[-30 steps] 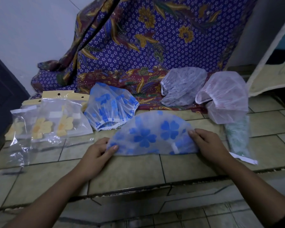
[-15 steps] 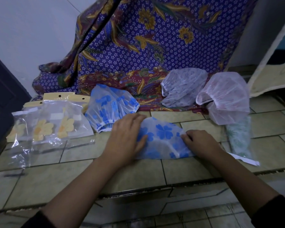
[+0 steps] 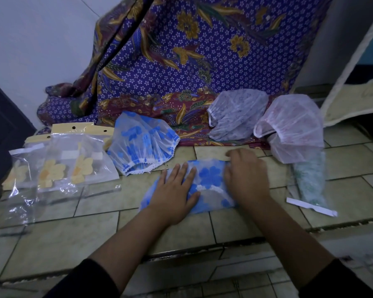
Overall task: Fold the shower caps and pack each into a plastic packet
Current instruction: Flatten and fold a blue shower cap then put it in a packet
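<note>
A blue-flowered shower cap (image 3: 209,179) lies folded small on the tiled ledge in front of me. My left hand (image 3: 174,194) presses flat on its left half, fingers straight. My right hand (image 3: 246,177) lies over its right side, blurred, with fingers bent on the folded flap. A second blue-flowered cap (image 3: 141,145) sits unfolded behind and to the left. Clear plastic packets (image 3: 52,164), some holding yellow-flowered caps, lie at the far left. A white cap (image 3: 237,117) and a pink cap (image 3: 293,127) rest at the back right.
A packet with a green cap (image 3: 310,179) and its white flap lies at the right. Purple patterned cloth (image 3: 192,61) hangs behind and spreads under the far caps. The ledge's front edge (image 3: 181,252) drops to a lower tiled floor.
The cap went from a spread half-moon to a smaller bundle. My left hand folded its left side over, then slid back to press it; my right hand has moved in over the right side.
</note>
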